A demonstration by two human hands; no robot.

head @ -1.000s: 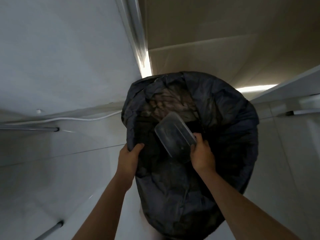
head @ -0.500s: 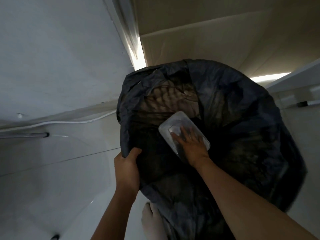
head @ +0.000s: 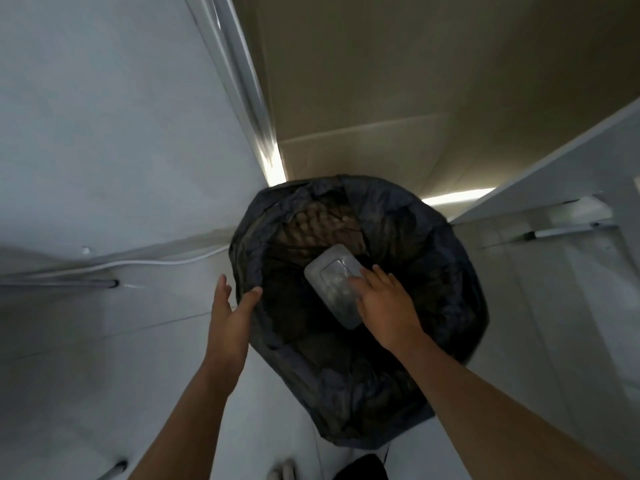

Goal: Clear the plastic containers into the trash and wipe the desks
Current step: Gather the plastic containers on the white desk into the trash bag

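Change: left hand [head: 230, 318] has let go of the bag rim it gripped half a second ago; the right hand has drawn back toward the near end of the container.
Left hand: fingers spread and relaxed, holding nothing, thumb tip touching the left rim of the dark grey plastic trash bag [head: 450, 268].
Right hand: right hand [head: 384, 303] reaches into the bag mouth, fingers straight, laid flat on the container, not curled round it.
Container: clear rectangular plastic container [head: 330, 282] lies tilted inside the bag, near its middle.
Room: pale floor [head: 86, 358] left of the bag; white cable [head: 156, 263] along the wall left of it; brown cardboard box [head: 381, 81] beyond the bag; white cabinet [head: 571, 271] right of it.
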